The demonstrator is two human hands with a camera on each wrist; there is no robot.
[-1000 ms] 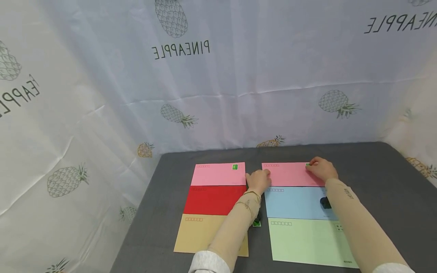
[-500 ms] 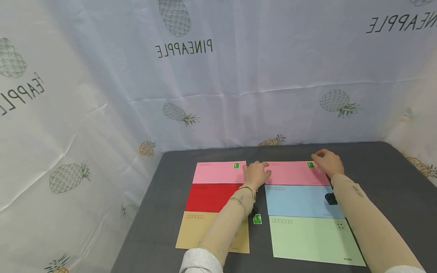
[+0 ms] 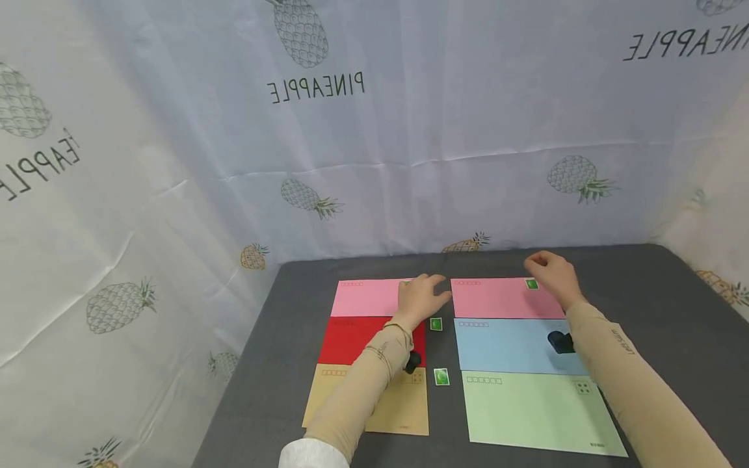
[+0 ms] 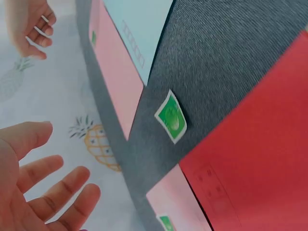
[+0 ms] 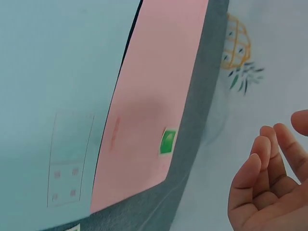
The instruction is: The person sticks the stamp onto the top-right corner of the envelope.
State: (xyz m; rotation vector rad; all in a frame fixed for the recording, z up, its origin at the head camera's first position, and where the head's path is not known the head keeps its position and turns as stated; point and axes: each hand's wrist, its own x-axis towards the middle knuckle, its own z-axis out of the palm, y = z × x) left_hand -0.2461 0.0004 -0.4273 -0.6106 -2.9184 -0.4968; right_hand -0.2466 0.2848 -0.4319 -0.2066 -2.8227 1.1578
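Clearly, the right hand (image 3: 552, 278) hangs relaxed and empty by the right pink envelope (image 3: 488, 299), the loose, empty left hand (image 3: 419, 299) by the left pink envelope (image 3: 365, 299); both bear stamps (image 3: 532, 284). A far stamp (image 3: 435, 324) and near stamp (image 3: 441, 377) lie loose between columns; red envelope (image 3: 345, 339), blue envelope (image 3: 497, 348), yellow envelope (image 3: 404, 413) and green envelope (image 3: 526, 413) look unstamped.
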